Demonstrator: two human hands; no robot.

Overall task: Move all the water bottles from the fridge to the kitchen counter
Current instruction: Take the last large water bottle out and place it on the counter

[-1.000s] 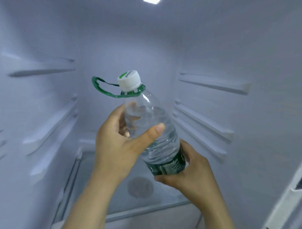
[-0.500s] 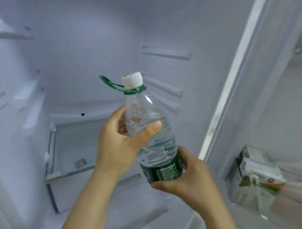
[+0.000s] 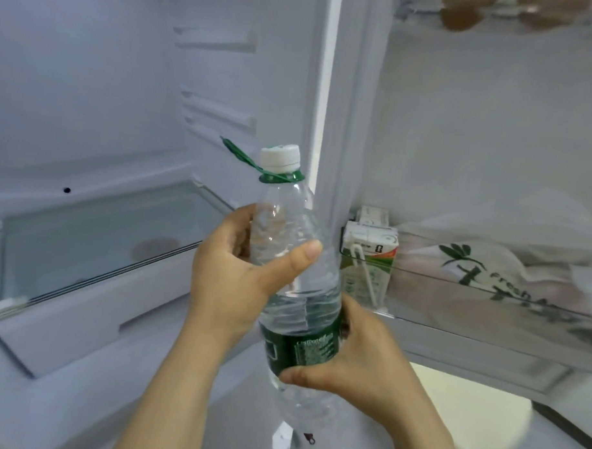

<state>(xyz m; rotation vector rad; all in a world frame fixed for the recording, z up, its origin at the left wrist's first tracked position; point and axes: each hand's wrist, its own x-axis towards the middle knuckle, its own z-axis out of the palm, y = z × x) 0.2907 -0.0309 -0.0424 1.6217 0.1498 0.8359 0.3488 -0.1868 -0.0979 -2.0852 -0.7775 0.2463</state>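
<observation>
The water bottle point(image 3: 301, 308) is held nearly upright before the open fridge point(image 3: 91, 82), its green label gripped low by the right hand point(image 3: 357, 364) and its clear upper body wrapped by the left hand point(image 3: 232, 276). Farther right, a carton point(image 3: 370, 260) is seen in the door bin point(image 3: 468, 334).

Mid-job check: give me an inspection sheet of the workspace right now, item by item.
Surface: glass fridge shelf with a round mark; counter not in view.
Job's things: water bottle, capped, roughly upright, held in front of the open fridge.
Clutter: two cartons and a white printed bag in the door shelf.
Grippers: left hand grips the bottle's upper body; right hand grips at its green label.
Cables: nothing seen.
Surroundings: fridge door open at right; blurred brownish items on its top shelf.
</observation>
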